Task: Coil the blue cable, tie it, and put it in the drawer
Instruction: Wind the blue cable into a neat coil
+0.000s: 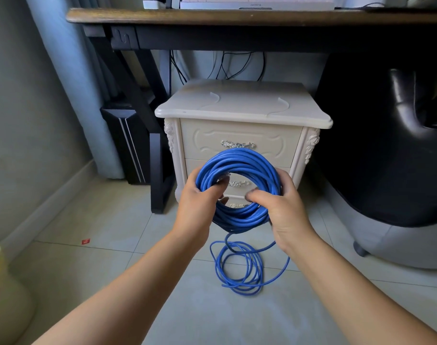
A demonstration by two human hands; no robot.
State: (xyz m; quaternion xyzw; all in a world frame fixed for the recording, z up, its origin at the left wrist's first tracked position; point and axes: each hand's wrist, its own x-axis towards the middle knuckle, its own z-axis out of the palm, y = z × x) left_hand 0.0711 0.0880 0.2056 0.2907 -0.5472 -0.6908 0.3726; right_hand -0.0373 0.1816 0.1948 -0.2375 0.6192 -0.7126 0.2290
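A thick round coil of blue cable point(240, 159) is held upright in front of a cream nightstand point(242, 108). My left hand point(200, 200) grips the coil's left side, fingers curled through the ring. My right hand point(284, 202) grips its right and lower side. A loose tail of the same cable point(240, 267) hangs from the coil's bottom and lies in slack loops on the tiled floor. The nightstand's top drawer point(237, 135), with a silver handle, is closed; the lower drawers sit partly hidden behind the coil.
A dark wooden desk point(237, 16) spans the space above the nightstand, with black wires hanging behind. A black computer tower point(128, 140) stands at the left, a black chair point(399, 145) at the right. A small red scrap point(85, 241) lies on the floor.
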